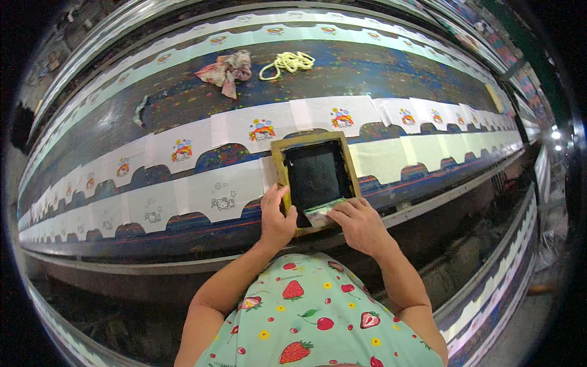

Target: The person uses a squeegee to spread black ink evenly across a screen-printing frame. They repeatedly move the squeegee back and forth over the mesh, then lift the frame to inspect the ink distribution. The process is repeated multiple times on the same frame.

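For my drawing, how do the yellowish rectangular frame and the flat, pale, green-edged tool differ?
The frame is bigger, with a dark panel; the tool is smaller, pale. The frame lies on the dark speckled table; the right hand holds the tool. Both have straight edges.

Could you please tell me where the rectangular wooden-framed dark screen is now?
In the head view, the wooden-framed dark screen lies just right of centre, between the left hand at its left edge and the right hand at its lower right corner.
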`<state>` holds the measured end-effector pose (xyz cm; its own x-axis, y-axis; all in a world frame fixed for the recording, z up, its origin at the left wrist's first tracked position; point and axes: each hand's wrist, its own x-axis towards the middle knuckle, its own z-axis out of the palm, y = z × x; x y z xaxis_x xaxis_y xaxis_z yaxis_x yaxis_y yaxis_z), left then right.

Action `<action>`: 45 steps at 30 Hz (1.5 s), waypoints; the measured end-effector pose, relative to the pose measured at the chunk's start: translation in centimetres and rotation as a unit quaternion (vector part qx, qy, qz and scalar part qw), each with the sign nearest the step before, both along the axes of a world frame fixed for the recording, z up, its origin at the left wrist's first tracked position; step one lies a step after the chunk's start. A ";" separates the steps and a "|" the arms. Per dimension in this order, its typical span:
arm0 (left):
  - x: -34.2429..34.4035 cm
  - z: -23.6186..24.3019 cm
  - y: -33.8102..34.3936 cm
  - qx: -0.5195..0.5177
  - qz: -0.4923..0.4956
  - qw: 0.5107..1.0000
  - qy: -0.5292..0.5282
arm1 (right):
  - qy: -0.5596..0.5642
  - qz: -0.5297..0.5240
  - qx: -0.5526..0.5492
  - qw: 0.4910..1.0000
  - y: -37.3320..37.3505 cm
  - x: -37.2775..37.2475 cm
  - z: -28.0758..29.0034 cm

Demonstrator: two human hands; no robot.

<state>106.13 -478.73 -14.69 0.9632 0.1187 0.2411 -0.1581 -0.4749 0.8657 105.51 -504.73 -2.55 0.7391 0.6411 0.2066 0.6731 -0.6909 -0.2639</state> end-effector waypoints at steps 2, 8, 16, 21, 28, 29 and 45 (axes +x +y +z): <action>-0.3 1.2 1.7 0.105 -0.053 0.992 -0.038 | 0.019 -0.006 -0.011 1.000 0.6 0.9 0.2; 0.7 2.8 4.1 0.260 -0.106 0.951 -0.128 | 0.083 -0.028 -0.051 0.995 0.4 2.7 1.6; 1.1 2.4 3.5 0.296 -0.111 0.938 -0.142 | 0.075 -0.038 -0.059 0.995 1.0 2.1 0.6; 1.0 2.7 2.8 0.324 -0.099 0.931 -0.138 | 0.006 -0.027 -0.014 1.000 0.6 3.4 -1.1; 0.4 2.9 1.0 0.353 -0.053 0.930 -0.089 | 0.034 0.057 -0.012 0.998 -2.5 3.2 -2.1; 0.2 2.9 0.7 0.353 -0.047 0.930 -0.086 | 0.022 0.060 0.027 0.998 -3.0 3.6 -2.1; 0.2 3.4 -1.3 0.369 0.026 0.928 -0.045 | 0.044 0.084 -0.002 0.995 -1.7 13.1 -0.8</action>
